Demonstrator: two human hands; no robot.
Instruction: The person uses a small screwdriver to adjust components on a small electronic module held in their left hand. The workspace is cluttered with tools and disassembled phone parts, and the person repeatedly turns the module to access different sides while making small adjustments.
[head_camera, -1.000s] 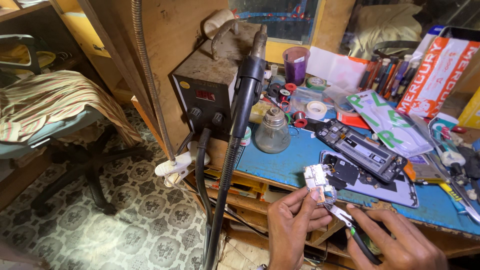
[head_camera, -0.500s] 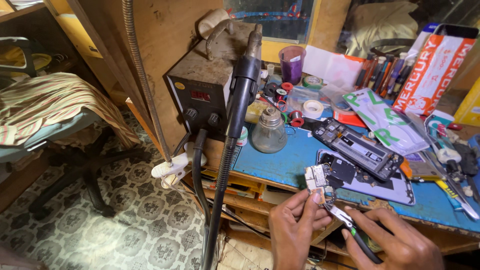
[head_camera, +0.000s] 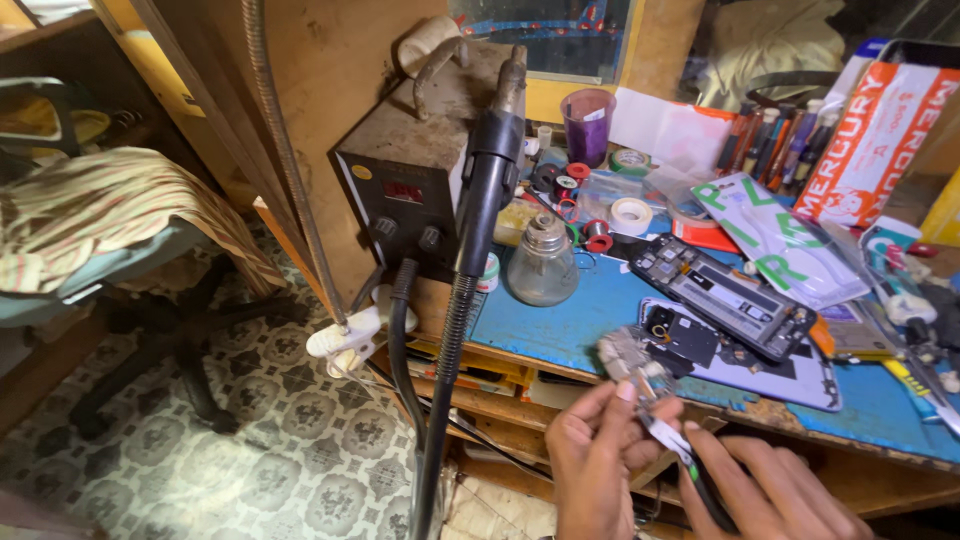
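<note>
One cam only, head-worn, so no 2nd view to share anything w/. It looks down and fwd from above the person's seat, tilted a bit so the tabletop (head_camera: 560, 330) edge runs diagonally from mid-left to lower right. Left hand (head_camera: 595, 460) and right hand (head_camera: 770, 495) sit at the bottom edge, very near the lens, partly cut off. The tabletop fills the right half at close range; the patterned floor (head_camera: 250, 440) and a chair (head_camera: 110, 250) fill the left, farther off. The hot-air station (head_camera: 410, 190) stands near centre.
</note>
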